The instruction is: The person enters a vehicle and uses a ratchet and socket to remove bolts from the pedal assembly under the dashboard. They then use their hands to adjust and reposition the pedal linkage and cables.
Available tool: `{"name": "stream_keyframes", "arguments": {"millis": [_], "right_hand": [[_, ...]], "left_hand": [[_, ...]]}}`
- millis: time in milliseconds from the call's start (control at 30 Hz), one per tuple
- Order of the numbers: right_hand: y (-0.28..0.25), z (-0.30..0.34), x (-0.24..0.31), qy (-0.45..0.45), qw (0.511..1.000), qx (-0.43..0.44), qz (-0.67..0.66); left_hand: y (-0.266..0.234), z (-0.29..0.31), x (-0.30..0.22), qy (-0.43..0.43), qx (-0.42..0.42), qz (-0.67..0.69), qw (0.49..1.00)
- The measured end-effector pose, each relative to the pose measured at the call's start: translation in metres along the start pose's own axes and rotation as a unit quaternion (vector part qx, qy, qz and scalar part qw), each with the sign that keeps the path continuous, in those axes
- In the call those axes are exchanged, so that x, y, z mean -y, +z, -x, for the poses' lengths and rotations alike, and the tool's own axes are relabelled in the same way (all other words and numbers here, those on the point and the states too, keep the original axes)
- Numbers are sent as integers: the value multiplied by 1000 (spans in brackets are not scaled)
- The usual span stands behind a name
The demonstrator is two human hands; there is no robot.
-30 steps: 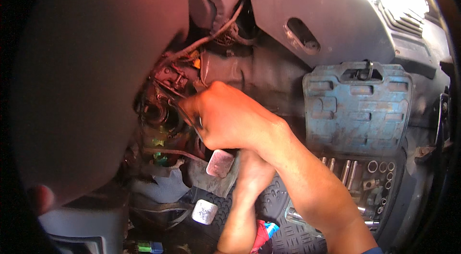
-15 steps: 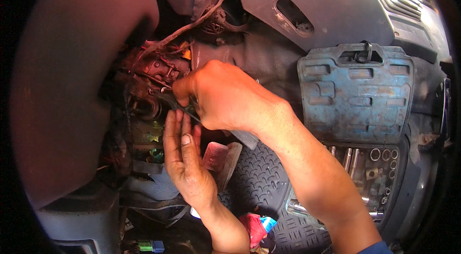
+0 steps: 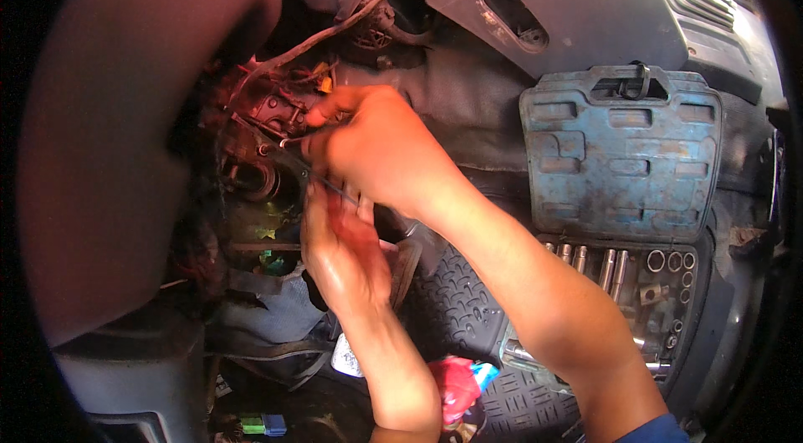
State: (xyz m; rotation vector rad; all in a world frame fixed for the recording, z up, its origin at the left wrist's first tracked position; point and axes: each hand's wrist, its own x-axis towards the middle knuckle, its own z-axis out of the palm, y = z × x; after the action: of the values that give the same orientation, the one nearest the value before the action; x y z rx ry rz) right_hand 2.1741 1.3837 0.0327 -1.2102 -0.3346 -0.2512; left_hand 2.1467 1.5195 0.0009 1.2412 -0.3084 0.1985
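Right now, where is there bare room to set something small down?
The floor mat shows a bare patch between the left forearm and blue socket case, beyond the red packet. Crowded: around the left hand and right hand, near the brown cable.

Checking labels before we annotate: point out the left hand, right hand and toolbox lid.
Left hand (image 3: 350, 250), head view: middle of the hand.
Right hand (image 3: 372, 146), head view: back of the hand.
Toolbox lid (image 3: 615, 185), head view: blue face, near its middle.
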Motion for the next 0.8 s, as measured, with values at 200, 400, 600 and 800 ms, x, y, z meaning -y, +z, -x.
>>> {"name": "stream_keyframes", "arguments": {"millis": [200, 400, 600, 800], "right_hand": [[-14, 2, 9, -230, 874, 138, 406], [-3, 0, 4, -49, 994, 25, 90], [-17, 7, 20, -170, 893, 151, 387], [-16, 6, 13, -127, 949, 161, 239]], "left_hand": [[-17, -58, -10, -93, 71, 226, 967], [-24, -48, 9, -96, -9, 249, 964], [-18, -38, 5, -79, 27, 325, 942], [-25, -43, 4, -53, -55, 269, 960]]}}
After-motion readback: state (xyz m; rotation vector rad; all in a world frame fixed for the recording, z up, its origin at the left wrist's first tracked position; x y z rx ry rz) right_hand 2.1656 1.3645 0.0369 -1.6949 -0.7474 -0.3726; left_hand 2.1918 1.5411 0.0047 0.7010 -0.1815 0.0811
